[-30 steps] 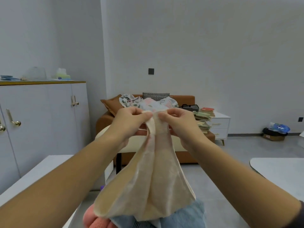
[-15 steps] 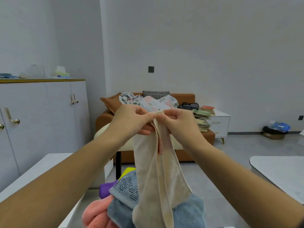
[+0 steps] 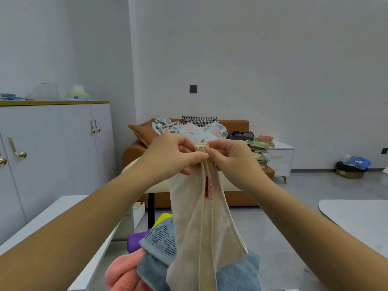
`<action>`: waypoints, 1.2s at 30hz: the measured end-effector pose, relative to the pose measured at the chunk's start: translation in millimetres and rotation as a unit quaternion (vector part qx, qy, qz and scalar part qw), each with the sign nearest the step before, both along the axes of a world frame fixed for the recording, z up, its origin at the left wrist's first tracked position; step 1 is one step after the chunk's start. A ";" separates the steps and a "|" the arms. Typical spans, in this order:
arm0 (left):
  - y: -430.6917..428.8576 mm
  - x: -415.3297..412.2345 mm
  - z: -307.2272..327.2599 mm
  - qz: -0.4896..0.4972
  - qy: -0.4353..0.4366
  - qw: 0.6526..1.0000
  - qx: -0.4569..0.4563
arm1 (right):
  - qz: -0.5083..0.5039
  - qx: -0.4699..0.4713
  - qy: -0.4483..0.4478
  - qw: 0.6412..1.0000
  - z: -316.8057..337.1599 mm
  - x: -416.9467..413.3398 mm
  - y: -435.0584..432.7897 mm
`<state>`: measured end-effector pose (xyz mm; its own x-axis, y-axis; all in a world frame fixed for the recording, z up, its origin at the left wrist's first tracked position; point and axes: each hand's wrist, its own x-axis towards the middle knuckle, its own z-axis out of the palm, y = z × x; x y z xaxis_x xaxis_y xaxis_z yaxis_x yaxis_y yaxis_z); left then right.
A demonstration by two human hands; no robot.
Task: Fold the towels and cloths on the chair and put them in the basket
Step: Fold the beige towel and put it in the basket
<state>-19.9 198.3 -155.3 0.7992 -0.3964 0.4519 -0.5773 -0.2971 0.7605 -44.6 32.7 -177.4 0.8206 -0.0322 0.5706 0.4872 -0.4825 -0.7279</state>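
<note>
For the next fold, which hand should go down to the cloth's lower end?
Probably the right hand: it and the left hand pinch the top corners of the cream cloth, but its lower edge flares rightward.

Your left hand point(image 3: 174, 154) and right hand point(image 3: 231, 157) pinch a cream cloth point(image 3: 201, 227) hanging above piled towels point(image 3: 151, 267).
</note>
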 end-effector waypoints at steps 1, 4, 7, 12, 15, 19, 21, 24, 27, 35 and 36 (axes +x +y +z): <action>-0.9 0.6 -2.4 0.009 -0.003 1.000 -0.007 | -0.005 -0.005 -0.003 1.000 -1.1 0.2 0.7; -4.0 3.4 -11.3 0.025 -0.009 0.999 -0.026 | -0.003 -0.001 0.003 1.000 -3.7 1.6 1.3; -6.9 9.1 -17.1 0.036 0.000 0.998 -0.044 | -0.011 0.001 -0.001 1.000 -5.2 1.2 1.3; 26.6 36.3 -13.1 0.055 0.127 0.963 -0.230 | -0.035 0.142 0.025 0.989 7.6 -4.0 -21.6; 55.0 50.5 -12.9 0.087 0.142 0.945 -0.282 | -0.076 0.191 0.036 0.978 12.3 -0.9 -45.6; 72.3 58.2 -12.2 0.117 0.122 0.942 -0.290 | -0.115 0.201 0.051 0.971 12.2 7.2 -64.7; 79.4 59.8 -12.0 0.140 0.089 0.950 -0.266 | -0.130 0.192 0.047 0.972 11.5 8.0 -70.4; 90.7 62.9 -13.2 0.216 0.010 0.962 -0.169 | -0.139 0.165 0.031 0.976 8.3 8.3 -76.6; 92.4 64.5 -15.7 0.248 -0.039 0.962 -0.105 | -0.163 0.121 0.009 0.979 5.4 12.1 -78.6; 87.0 82.7 -33.8 0.276 0.020 0.961 -0.027 | -0.208 0.089 0.188 0.956 -21.2 37.2 -82.8; 87.0 85.4 -36.2 0.270 0.034 0.962 -0.035 | -0.204 0.095 0.199 0.954 -23.4 38.2 -84.4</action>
<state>65.5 285.3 -191.5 0.9085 0.1139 0.4021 -0.3022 -0.4855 0.8203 -6.4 -51.7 -200.9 0.8682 -0.4669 0.1681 -0.0461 -0.4131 -0.9095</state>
